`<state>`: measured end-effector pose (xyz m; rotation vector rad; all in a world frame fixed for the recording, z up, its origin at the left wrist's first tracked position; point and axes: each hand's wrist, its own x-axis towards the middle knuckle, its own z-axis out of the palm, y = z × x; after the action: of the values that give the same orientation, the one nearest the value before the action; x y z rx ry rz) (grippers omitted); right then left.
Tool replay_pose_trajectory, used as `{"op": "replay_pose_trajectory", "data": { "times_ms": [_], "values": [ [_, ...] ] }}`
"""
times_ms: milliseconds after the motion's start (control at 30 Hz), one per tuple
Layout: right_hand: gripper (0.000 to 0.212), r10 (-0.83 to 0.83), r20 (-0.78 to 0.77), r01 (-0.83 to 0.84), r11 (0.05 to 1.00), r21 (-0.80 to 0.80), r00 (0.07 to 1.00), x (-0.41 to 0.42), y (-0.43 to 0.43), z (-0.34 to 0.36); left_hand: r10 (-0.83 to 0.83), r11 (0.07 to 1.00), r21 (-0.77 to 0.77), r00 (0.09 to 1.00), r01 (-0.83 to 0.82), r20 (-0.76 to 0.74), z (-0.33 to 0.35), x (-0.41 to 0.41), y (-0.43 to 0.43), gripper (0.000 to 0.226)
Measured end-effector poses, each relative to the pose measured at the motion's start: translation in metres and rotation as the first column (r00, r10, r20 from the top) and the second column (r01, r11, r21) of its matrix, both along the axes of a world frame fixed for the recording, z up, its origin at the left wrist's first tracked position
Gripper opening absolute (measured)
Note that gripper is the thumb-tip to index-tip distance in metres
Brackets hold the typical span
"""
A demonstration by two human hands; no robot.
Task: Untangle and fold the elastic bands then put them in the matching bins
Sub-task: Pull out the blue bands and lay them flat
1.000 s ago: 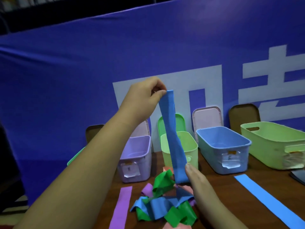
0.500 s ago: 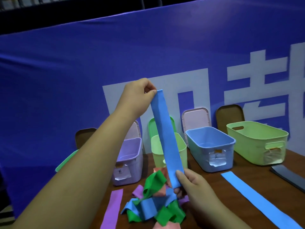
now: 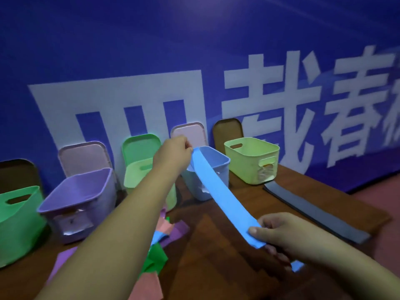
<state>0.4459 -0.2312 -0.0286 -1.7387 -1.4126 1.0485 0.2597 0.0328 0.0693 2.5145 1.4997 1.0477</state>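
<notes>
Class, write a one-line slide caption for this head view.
Left hand and right hand hold a blue band stretched above the table, near the blue bin.

Light blue band (image 3: pixel 218 191), lilac bin (image 3: pixel 86 189), dark grey strip (image 3: pixel 313 211).

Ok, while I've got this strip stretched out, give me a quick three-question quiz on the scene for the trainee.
1. True or false: the left hand and the right hand each pinch one end of the blue band.
2. Which bin shows directly behind the band's far end? A purple, B blue, C bright green.
3. Fill in: the band lying flat beside the light green bin is ____.

Key: 1 true. 2 B, the blue bin. 3 grey: the grey band.
</notes>
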Motion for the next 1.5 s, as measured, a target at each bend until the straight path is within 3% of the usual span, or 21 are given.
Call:
{"op": "replay_pose_trajectory", "data": {
  "times_ms": [167,400,567,833,1167,1333,1433,1500],
  "values": [
    [0.03,-0.109,-0.037,0.104,0.987,-0.119,0.993,0.032,-0.022,-0.004,0.013,0.998,-0.058,0.995,-0.018,-0.097,-0.065,0.046,-0.004,0.013],
    [0.058,-0.167,-0.002,0.165,0.975,-0.15,0.986,0.05,-0.035,-0.02,0.002,0.997,-0.079,0.958,-0.026,-0.287,-0.122,0.084,-0.019,0.014],
    [0.057,-0.189,0.012,0.188,0.971,-0.146,0.982,0.059,-0.038,-0.028,0.061,0.988,-0.108,0.932,-0.106,-0.356,-0.145,0.096,-0.021,0.035],
    [0.056,-0.178,0.039,0.182,0.972,-0.151,0.983,0.066,-0.03,-0.041,0.09,0.975,-0.152,0.914,-0.161,-0.395,-0.155,0.102,-0.021,0.018],
    [0.058,-0.155,0.071,0.165,0.973,-0.162,0.985,0.069,-0.023,-0.046,0.094,0.98,-0.117,0.894,-0.161,-0.439,-0.162,0.106,-0.021,0.029],
    [0.051,-0.131,0.24,0.161,0.981,-0.108,0.962,0.067,-0.025,-0.048,0.102,0.983,-0.089,0.882,-0.16,-0.46,-0.164,0.106,-0.026,0.035],
    [0.053,-0.133,0.459,0.16,0.987,-0.021,0.878,0.07,-0.026,-0.048,0.109,0.986,-0.055,0.857,-0.157,-0.503,-0.16,0.105,-0.029,0.033],
    [0.052,-0.162,0.509,0.174,0.984,0.025,0.846,0.069,-0.027,-0.045,0.109,0.984,-0.064,0.843,-0.167,-0.526,-0.153,0.103,-0.031,0.03]
  ]
}}
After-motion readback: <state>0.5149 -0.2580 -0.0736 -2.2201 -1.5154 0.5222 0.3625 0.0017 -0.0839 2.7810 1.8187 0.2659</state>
